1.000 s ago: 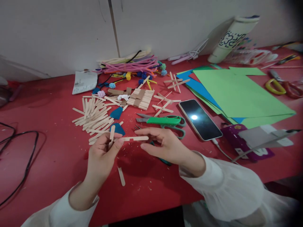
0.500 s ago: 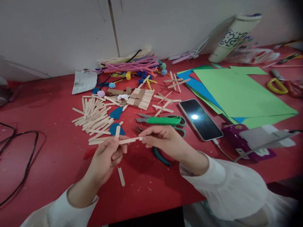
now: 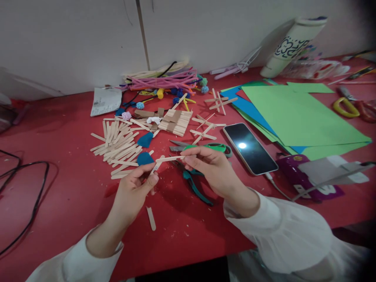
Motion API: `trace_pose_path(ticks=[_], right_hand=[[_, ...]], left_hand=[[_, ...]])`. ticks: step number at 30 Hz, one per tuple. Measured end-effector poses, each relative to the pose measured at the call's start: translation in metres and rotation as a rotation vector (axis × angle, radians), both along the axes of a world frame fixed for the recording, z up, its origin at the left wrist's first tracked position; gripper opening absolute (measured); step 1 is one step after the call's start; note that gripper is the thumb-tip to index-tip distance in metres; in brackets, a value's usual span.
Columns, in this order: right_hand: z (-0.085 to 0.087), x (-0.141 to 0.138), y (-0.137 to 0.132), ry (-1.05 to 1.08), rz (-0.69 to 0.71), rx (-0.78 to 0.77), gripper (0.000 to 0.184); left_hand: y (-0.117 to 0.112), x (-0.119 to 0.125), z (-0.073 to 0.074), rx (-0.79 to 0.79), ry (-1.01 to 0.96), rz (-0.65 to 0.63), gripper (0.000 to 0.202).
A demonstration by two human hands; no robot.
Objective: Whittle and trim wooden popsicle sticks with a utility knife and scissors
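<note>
Between thumb and fingers, my left hand pinches a short wooden craft stick that slants up to the right. My right hand grips one end of another craft stick, held almost level. The tips of the two sticks meet or overlap in mid-air; whether they are joined I cannot tell. Under my right hand lie teal-handled pliers, partly covered by the fingers. A green utility knife and scissors rest just behind that hand. A cut piece of stick lies below my left hand.
Loose craft sticks are heaped behind my left hand, beside a banded bundle. Crossed-stick pieces stand farther back. A phone, green paper, a tumbler and a purple power strip are at right; black cable at left.
Both sticks have been turned and shifted. The level stick moved up and right with my right hand, while the left-hand stick, upright before, now slants. More of the pliers shows.
</note>
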State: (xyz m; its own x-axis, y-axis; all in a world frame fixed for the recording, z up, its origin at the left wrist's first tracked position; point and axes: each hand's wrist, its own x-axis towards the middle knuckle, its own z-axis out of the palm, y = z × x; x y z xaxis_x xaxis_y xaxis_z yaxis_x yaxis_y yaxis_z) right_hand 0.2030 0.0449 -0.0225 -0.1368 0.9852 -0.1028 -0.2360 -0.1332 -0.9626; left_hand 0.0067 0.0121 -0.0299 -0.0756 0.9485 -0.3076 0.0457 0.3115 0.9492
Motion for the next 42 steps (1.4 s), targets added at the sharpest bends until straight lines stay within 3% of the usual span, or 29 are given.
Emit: trace_pose_path(ticks=[6, 11, 23, 32, 36, 40, 42], right_hand=[[-0.001, -0.001, -0.003, -0.123, 0.036, 0.020, 0.018], [-0.002, -0.005, -0.006, -0.106, 0.119, -0.013, 0.019], [-0.003, -0.011, -0.009, -0.138, 0.217, -0.100, 0.021], [-0.004, -0.009, -0.010, -0.212, 0.258, -0.044, 0.020], [-0.005, -0.009, -0.013, -0.359, 0.248, 0.118, 0.012], [-0.010, -0.010, -0.019, -0.801, 0.139, 0.617, 0.010], [-0.013, -0.010, -0.022, -0.920, 0.101, 0.766, 0.013]], left_hand=[[0.001, 0.007, 0.009, -0.062, -0.238, 0.040, 0.024], [0.001, 0.013, 0.015, -0.142, -0.397, 0.082, 0.026], [-0.002, 0.015, 0.020, -0.171, -0.409, 0.040, 0.020], [-0.005, 0.013, 0.019, -0.202, -0.486, -0.040, 0.026], [-0.007, 0.013, 0.016, -0.204, -0.496, -0.048, 0.029], [-0.006, 0.015, 0.018, -0.198, -0.508, -0.069, 0.026], [-0.005, 0.016, 0.019, -0.211, -0.512, -0.100, 0.026]])
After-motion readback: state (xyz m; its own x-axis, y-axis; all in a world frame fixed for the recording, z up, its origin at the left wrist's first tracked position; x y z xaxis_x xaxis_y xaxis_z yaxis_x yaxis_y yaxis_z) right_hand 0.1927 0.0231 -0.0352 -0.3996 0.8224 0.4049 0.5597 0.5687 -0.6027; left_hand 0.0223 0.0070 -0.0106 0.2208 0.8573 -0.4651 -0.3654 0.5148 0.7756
